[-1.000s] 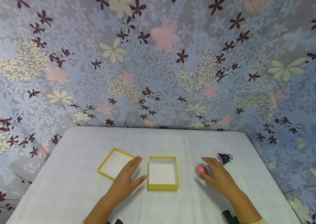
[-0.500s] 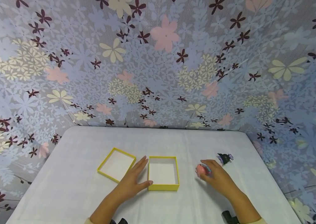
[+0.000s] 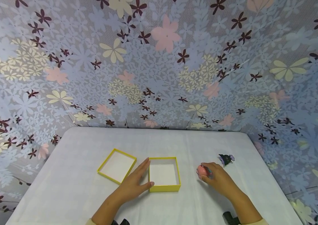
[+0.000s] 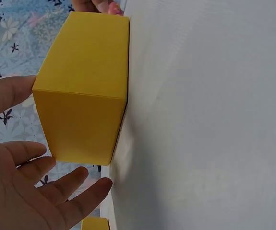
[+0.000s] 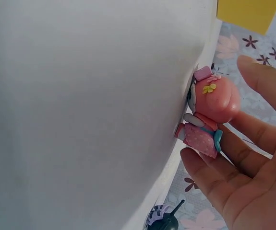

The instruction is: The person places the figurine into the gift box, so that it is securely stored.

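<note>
Left hand (image 3: 132, 186) at box (image 3: 165, 188), right hand (image 3: 220, 178) at pink figurine (image 3: 203, 171).
Left fingers spread, box's nine o'clock, likely steadying; right thumb and fingers apart, apparently sized to figurine at box's three o'clock. Dark figurine (image 3: 226, 159) beyond, pink one's two o'clock.

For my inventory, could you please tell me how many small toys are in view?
2: the pink toy by the right hand, and the dark toy farther right.

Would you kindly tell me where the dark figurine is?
In the head view, the dark figurine lies on the table, at right, just beyond the right hand.
</note>
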